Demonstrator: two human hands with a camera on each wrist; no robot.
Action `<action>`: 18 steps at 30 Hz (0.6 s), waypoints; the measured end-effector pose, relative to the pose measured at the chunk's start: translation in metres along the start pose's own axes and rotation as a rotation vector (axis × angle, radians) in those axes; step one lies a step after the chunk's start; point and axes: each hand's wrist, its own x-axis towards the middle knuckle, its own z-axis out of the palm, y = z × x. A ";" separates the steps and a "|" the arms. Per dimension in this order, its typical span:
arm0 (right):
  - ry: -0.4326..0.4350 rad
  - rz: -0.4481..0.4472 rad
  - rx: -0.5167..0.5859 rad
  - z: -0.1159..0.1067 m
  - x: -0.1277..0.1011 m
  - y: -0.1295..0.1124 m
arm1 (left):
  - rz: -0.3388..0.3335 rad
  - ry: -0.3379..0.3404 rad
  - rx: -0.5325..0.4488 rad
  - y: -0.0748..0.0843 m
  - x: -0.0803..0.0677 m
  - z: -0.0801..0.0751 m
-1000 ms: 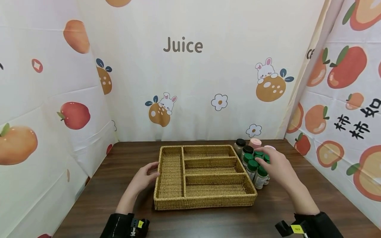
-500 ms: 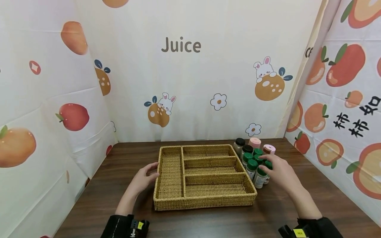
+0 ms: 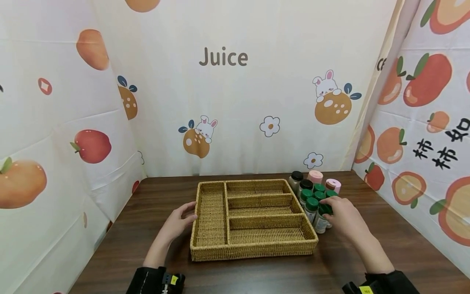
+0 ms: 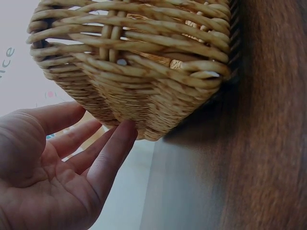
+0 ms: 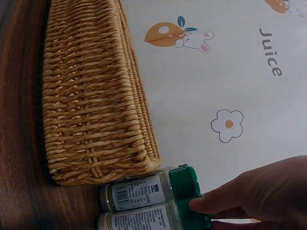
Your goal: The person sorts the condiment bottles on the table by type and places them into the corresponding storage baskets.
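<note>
Head view: A woven tray (image 3: 253,218) with four compartments is seen on a dark wooden table (image 3: 257,273), and every compartment is bare. A cluster of small bottles (image 3: 313,196) is stood upright just beside the tray's right wall: several with green caps, two with black caps, two with pink caps. The left hand (image 3: 178,222) is laid against the tray's left wall, fingers extended and touching the weave. The right hand (image 3: 339,214) is placed on the nearest green-capped bottle (image 3: 320,220) at the front of the cluster. A printed fruit backdrop (image 3: 224,57) is hung behind and at both sides.

Left wrist view: The tray's corner (image 4: 144,72) is shown close up. The fingers (image 4: 112,151) are held straight and apart, the tips pressed to the wicker; nothing is gripped.

Right wrist view: Two green-capped bottles are seen side by side at the tray's outer wall (image 5: 91,105). The cap (image 5: 187,184) of the upper one is touched by a fingertip (image 5: 199,206). The rest of the hand is cut off by the frame, so whether the cap is pinched or merely touched cannot be told.

Progress, as judged: No bottle is found in the tray, so sorting is assessed as not yet begun. All bottles are left to be moved; the first is only being contacted.
</note>
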 end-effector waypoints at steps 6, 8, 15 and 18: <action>0.058 -0.042 -0.053 0.001 -0.002 -0.004 | 0.004 -0.001 -0.001 0.001 -0.001 0.000; 0.076 -0.048 -0.066 0.002 -0.003 -0.005 | 0.004 0.000 0.000 0.001 -0.001 0.001; 0.109 -0.070 -0.098 0.004 -0.006 -0.006 | 0.003 0.012 0.033 0.001 -0.001 0.001; 0.109 -0.077 -0.109 0.005 -0.008 -0.006 | 0.004 0.014 0.039 0.001 -0.001 0.002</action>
